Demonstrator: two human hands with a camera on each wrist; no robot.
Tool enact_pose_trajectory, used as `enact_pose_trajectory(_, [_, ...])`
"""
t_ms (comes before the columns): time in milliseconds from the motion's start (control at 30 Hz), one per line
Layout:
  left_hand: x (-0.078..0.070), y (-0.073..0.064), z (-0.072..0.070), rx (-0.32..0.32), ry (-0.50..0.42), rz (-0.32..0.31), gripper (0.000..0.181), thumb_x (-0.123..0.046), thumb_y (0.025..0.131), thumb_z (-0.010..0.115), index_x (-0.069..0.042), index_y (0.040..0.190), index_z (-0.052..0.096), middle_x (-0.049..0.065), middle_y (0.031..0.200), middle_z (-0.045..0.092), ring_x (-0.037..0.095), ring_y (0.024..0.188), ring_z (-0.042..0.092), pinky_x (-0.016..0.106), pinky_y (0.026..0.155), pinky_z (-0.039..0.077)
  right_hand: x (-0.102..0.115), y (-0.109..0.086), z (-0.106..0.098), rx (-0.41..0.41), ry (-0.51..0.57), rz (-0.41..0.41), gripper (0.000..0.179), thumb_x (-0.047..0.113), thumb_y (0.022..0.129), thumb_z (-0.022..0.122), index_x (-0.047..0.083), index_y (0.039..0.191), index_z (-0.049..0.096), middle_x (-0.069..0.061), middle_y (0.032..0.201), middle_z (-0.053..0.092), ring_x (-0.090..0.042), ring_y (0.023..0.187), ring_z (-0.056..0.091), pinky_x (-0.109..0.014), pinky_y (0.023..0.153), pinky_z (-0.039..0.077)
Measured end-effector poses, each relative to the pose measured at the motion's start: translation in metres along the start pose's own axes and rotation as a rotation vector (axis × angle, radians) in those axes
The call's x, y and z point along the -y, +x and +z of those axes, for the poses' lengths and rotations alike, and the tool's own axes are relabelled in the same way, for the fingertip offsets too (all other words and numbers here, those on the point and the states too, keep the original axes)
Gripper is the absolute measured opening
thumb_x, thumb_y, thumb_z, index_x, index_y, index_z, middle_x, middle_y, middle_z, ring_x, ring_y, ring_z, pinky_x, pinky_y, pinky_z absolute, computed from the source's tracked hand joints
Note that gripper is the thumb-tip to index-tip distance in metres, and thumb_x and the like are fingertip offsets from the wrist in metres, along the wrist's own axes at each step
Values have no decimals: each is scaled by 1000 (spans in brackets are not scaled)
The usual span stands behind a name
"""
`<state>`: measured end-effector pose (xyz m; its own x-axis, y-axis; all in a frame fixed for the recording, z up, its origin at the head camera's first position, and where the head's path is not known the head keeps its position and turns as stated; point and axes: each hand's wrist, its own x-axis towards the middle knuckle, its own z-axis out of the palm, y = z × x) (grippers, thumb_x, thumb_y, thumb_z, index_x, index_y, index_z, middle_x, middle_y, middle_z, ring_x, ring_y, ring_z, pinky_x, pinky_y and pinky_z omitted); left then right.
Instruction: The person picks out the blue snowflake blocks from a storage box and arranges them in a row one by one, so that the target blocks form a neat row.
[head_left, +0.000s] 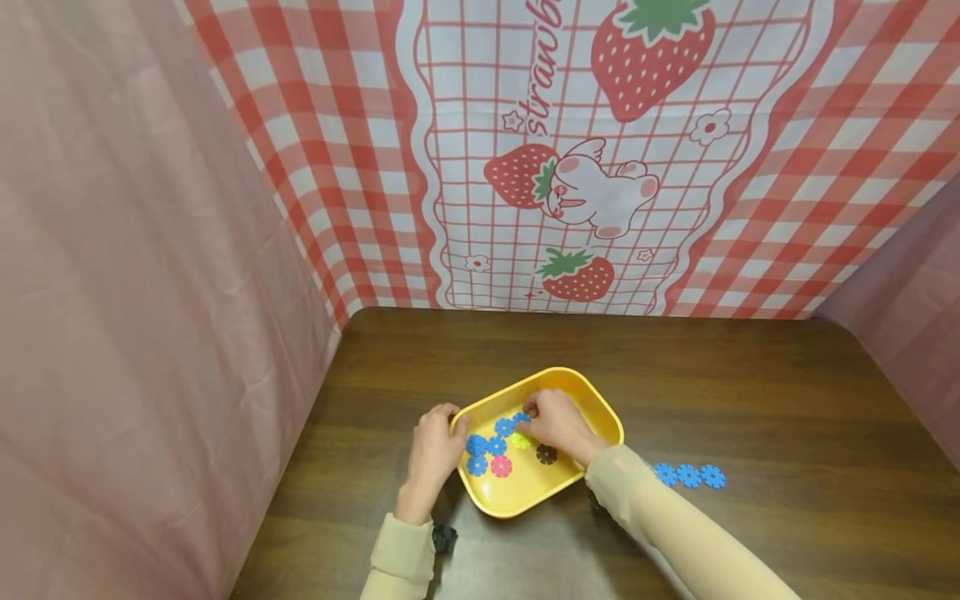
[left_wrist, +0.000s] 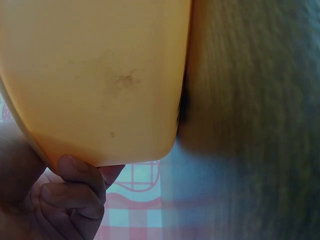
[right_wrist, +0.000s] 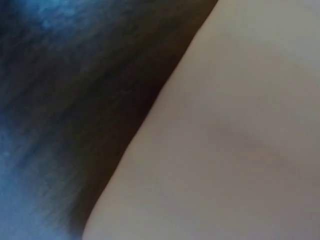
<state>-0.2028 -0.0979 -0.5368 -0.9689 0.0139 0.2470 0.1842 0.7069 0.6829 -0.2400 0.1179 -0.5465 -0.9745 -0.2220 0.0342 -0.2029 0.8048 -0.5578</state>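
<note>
A yellow plastic tray [head_left: 517, 505] sits at an angle on the table. My left hand [head_left: 437, 448] grips its left end, thumb over the rim; in the left wrist view the curled fingers [left_wrist: 75, 197] lie against the outer wall of the tray [left_wrist: 115, 100]. My right hand [head_left: 558, 423] reaches inside, fingertips right at a blue notched disc [head_left: 521, 419]; I cannot tell whether they pinch it. More blue notched discs [head_left: 477, 464] lie to its left, near a pink disc [head_left: 501, 466], a yellow-green disc [head_left: 521, 442] and a black disc [head_left: 547, 454]. Only blurred skin and a dark surface fill the right wrist view.
Three blue discs [head_left: 689, 476] lie in a row on the brown table [head_left: 787, 400], right of the tray and beside my right sleeve [head_left: 660, 508]. A checked strawberry cloth [head_left: 480, 208] hangs behind the table, and a pink curtain [head_left: 150, 292] closes the left side.
</note>
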Motion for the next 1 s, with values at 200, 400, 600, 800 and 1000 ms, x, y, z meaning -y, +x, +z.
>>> enact_pose_trajectory(200, [-1, 0, 0, 1, -4, 1, 11, -12, 90, 71, 0, 91, 70, 12, 89, 68, 27, 73, 63, 41, 65, 52, 2, 1, 0, 6, -1, 36, 25, 21, 74, 87, 5, 87, 74, 3, 71, 60, -13, 67, 53, -32, 69, 48])
enact_pose_trajectory(400, [0, 0, 0, 1, -3, 2, 11, -11, 90, 71, -1, 91, 70, 11, 88, 68, 26, 72, 63, 40, 64, 52, 3, 2, -1, 2, -6, 60, 22, 20, 74, 85, 5, 85, 72, 2, 69, 57, -15, 66, 51, -32, 68, 46])
enact_pose_trajectory(600, [1, -1, 1, -7, 2, 9, 11, -11, 90, 71, -1, 91, 70, 12, 88, 68, 27, 73, 63, 41, 65, 52, 4, 2, 0, -5, -14, 75, 24, 22, 74, 85, 5, 83, 71, 1, 70, 58, -16, 66, 52, -33, 67, 46])
enact_pose_trajectory(800, [1, 0, 1, 0, 1, 0, 11, -11, 90, 71, -1, 91, 70, 11, 87, 68, 25, 71, 62, 39, 64, 51, 7, 2, 0, -8, -49, 80, 25, 24, 75, 86, 6, 77, 69, 2, 66, 56, -16, 62, 50, -32, 62, 44])
enact_pose_trajectory(1000, [1, 0, 2, -2, 4, 0, 11, -11, 90, 71, -1, 91, 70, 11, 87, 68, 27, 72, 63, 41, 64, 52, 7, 1, 1, -5, -63, 89, 23, 23, 76, 85, 9, 73, 67, 2, 63, 56, -16, 59, 50, -30, 59, 43])
